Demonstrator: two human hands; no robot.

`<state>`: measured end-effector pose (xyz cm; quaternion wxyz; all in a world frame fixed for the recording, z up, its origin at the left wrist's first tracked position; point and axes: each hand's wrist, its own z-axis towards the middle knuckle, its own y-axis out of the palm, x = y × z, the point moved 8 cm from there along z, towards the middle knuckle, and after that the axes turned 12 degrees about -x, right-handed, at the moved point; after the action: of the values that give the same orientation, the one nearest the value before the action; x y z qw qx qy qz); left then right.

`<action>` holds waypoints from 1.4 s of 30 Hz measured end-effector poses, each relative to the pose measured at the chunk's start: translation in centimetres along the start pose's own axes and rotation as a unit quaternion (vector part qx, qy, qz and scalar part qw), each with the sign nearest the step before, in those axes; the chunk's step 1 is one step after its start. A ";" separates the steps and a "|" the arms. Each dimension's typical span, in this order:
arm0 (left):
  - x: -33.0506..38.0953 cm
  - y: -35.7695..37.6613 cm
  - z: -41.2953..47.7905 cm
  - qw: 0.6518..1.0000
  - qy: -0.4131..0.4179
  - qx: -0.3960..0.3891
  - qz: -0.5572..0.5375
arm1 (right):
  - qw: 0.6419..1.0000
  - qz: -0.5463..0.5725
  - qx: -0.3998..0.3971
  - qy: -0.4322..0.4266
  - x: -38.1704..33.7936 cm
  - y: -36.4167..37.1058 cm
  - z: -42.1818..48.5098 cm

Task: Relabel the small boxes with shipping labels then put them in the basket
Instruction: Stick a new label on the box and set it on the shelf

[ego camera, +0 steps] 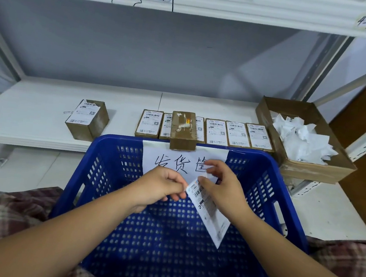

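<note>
both my hands hung over the blue basket (259, 190), each pinching the shipping label (210, 217). my left hand (161, 186) nipped its upper left corner between thumb and forefinger, the other fingers curled in, and my right hand (222, 186) held the top edge just beside it. the label dangled down and to my right from those two pinches, above the basket floor and touching nothing else that i could see. it was thin paper, near weightless and floppy. i judged it would be sticky on the back once the liner came off, so it would curl and cling to itself or to my fingers. it was best kept by the corners only and stretched flat between both hands, never touched across the glue. whether the liner had begun to part i could not tell. the bare brown box (182, 130), taped on top and without a label, sat on the row of labelled boxes (236, 133) at the front edge of the shelf (24, 109), just behind the basket's paper sign (171, 159). it looked light and stiff, easy to grip by its long sides. the tape might be slick, so the label would want pressing from the middle outward. i saw no box in the basket yet.
</note>
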<state>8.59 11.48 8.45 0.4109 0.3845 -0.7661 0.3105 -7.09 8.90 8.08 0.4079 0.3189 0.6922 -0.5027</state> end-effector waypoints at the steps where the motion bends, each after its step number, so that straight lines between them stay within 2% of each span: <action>1: 0.0 -0.1 0.0 1.000 0.000 0.006 -0.008 | 1.000 -0.013 0.015 -0.006 -0.1 -0.2 -0.1; 4: 0.0 -0.4 0.0 0.999 0.010 0.031 -0.041 | 0.999 -0.021 0.025 -0.023 -0.9 -0.1 -0.4; 8: 0.1 -0.9 -0.1 0.996 0.021 0.060 -0.068 | 0.998 -0.018 -0.020 -0.048 -1.8 1.1 -0.8; 14: 0.1 -0.7 0.0 0.994 0.042 0.054 -0.089 | 0.997 0.011 -0.062 -0.053 -1.9 2.8 -1.3; 20: 0.3 -0.6 0.0 0.994 0.061 0.055 -0.069 | 0.997 0.023 -0.053 -0.050 -2.1 2.5 -1.5; 24: 0.2 -0.5 0.2 0.995 0.063 0.060 -0.050 | 0.997 0.048 -0.052 -0.035 -1.8 2.4 -1.4; 27: -0.1 -0.6 0.3 0.995 0.051 0.068 -0.044 | 0.993 0.107 -0.055 -0.012 -1.3 2.5 -1.4; 30: -0.7 -0.6 0.4 0.991 0.031 0.076 -0.106 | 0.986 0.156 -0.046 0.026 -0.5 2.4 -1.2; 35: -1.8 -1.0 0.7 0.950 0.018 0.089 -0.297 | 0.961 0.258 -0.010 0.099 0.9 1.6 -1.1; 39: -2.1 -1.5 0.9 0.878 0.045 0.096 -0.468 | 0.935 0.316 0.019 0.160 1.9 1.1 -1.2; 42: -2.4 -2.4 0.8 0.829 0.067 0.124 -0.541 | 0.920 0.338 0.035 0.192 2.5 0.8 -1.3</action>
<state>11.19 10.36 6.40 0.5118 0.7634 -0.3617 0.1564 -7.88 10.51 5.71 0.4013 0.6388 0.5901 -0.2876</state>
